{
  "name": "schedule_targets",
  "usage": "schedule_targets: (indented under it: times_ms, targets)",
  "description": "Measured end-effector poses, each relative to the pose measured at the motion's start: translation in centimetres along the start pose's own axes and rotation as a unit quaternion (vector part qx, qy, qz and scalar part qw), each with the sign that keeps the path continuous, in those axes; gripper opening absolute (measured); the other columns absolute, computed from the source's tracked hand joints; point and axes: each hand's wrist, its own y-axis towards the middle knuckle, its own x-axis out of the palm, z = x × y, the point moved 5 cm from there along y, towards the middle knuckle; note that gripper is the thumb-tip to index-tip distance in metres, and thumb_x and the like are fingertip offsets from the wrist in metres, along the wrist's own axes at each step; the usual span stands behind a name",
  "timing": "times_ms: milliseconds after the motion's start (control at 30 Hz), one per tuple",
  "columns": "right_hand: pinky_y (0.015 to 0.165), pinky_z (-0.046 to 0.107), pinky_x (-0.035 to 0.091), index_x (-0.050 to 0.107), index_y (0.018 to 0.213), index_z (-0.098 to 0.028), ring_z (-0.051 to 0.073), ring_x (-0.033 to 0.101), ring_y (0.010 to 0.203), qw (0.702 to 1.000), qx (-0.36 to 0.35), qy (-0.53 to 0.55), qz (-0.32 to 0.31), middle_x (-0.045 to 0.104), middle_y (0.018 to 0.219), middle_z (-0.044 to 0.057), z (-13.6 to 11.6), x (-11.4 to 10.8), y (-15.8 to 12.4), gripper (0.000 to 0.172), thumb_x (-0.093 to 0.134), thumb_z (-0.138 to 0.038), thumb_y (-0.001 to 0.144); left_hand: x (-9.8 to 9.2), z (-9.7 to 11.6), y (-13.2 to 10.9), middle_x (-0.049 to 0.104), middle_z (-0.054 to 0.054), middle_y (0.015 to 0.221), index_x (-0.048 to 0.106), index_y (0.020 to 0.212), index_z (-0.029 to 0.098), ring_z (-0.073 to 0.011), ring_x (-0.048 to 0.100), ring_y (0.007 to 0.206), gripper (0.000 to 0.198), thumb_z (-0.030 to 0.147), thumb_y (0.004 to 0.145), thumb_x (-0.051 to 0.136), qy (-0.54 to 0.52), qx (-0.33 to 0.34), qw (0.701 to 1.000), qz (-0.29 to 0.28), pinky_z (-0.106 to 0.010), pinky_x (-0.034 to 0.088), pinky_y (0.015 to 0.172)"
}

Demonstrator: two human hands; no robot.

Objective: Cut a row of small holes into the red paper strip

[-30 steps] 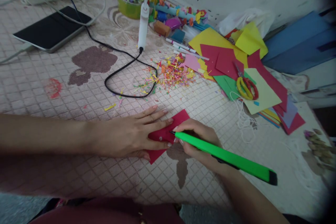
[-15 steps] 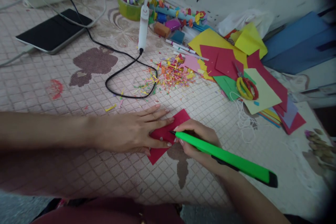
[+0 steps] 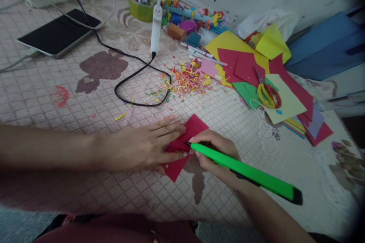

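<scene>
My left hand (image 3: 145,146) lies flat with spread fingers on a piece of red paper (image 3: 178,169), pressing it against the table. My right hand (image 3: 215,148) grips a long green pen-like tool (image 3: 245,169) with a black rear end. Its thin dark tip touches, or sits just above, the middle of the paper; I cannot tell which. Whether the tip is a point or a small blade is too small to make out. One small pale spot shows near the paper's lower left edge.
Paper scraps (image 3: 194,79) and a looped black cable (image 3: 115,89) lie beyond my hands. Scissors (image 3: 268,95) rest on coloured paper sheets (image 3: 288,100) at right, beside white string (image 3: 266,133). A dark-screened device (image 3: 59,34) and a white glue gun (image 3: 156,30) stand farther back.
The red paper has turned a little counterclockwise: its upper corner moved left and its lower corner right. My left fingers shifted slightly with it. My right hand and the green tool stayed almost still.
</scene>
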Motion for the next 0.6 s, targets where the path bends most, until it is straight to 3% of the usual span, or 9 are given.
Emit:
schedule_targets:
  times_ms: [133,233,300,400,500,600]
  targets:
    - [0.072,0.02,0.058,0.069,0.096,-0.024,0.011,0.073,0.077,1.0,-0.016,0.014,-0.007,0.077,0.086,-0.001,-0.2,-0.2,0.5,0.024,0.06,-0.006,0.083,-0.3,0.3,-0.1,0.059,-0.024,0.146,0.057,0.146,0.019,-0.0356,0.052,0.143,0.055,0.045,0.098,0.067,0.024,0.014,1.0,0.01,-0.049,0.042,0.119]
    - [0.07,0.02,0.058,0.07,0.096,-0.023,0.011,0.073,0.075,0.999,-0.009,0.022,-0.023,0.077,0.085,0.0,-0.2,-0.3,0.7,0.023,0.061,-0.007,0.083,-0.8,0.1,-0.1,0.066,-0.023,0.138,0.066,0.133,0.012,-0.0315,0.056,0.14,0.038,0.035,0.106,0.052,0.03,0.034,0.998,0.039,-0.045,0.039,0.122]
    - [0.069,0.02,0.058,0.07,0.096,-0.023,0.011,0.073,0.075,0.999,0.0,0.025,-0.026,0.077,0.085,0.0,0.0,-0.3,0.7,0.022,0.061,-0.008,0.083,-0.9,-0.1,-0.1,0.067,-0.019,0.138,0.07,0.125,0.015,-0.0307,0.055,0.14,0.031,0.027,0.107,0.048,0.023,0.047,0.998,0.044,-0.048,0.035,0.125]
    - [0.07,0.02,0.057,0.07,0.096,-0.024,0.011,0.073,0.076,0.999,0.01,0.025,-0.019,0.077,0.086,-0.001,0.2,-0.2,0.6,0.022,0.062,-0.008,0.083,-0.6,-0.7,0.0,0.053,-0.016,0.154,0.066,0.135,0.025,-0.0325,0.041,0.151,0.033,0.025,0.104,0.056,-0.01,0.049,0.999,0.006,-0.054,0.032,0.125]
    - [0.068,0.021,0.057,0.07,0.095,-0.024,0.011,0.072,0.073,0.999,0.016,0.021,-0.018,0.076,0.084,-0.001,0.3,-0.1,0.5,0.023,0.061,-0.007,0.083,-0.1,-1.2,0.2,0.037,-0.015,0.166,0.059,0.145,0.03,-0.0304,0.027,0.157,0.044,0.033,0.101,0.064,-0.061,0.029,0.997,-0.033,-0.053,0.028,0.127]
    - [0.068,0.022,0.057,0.07,0.096,-0.025,0.012,0.072,0.073,0.999,0.022,0.015,-0.019,0.076,0.083,-0.002,0.3,-0.2,0.4,0.023,0.061,-0.008,0.083,0.2,-1.4,0.2,0.036,-0.014,0.166,0.057,0.147,0.03,-0.0277,0.025,0.158,0.046,0.036,0.102,0.062,-0.095,0.015,0.994,-0.051,-0.051,0.022,0.129]
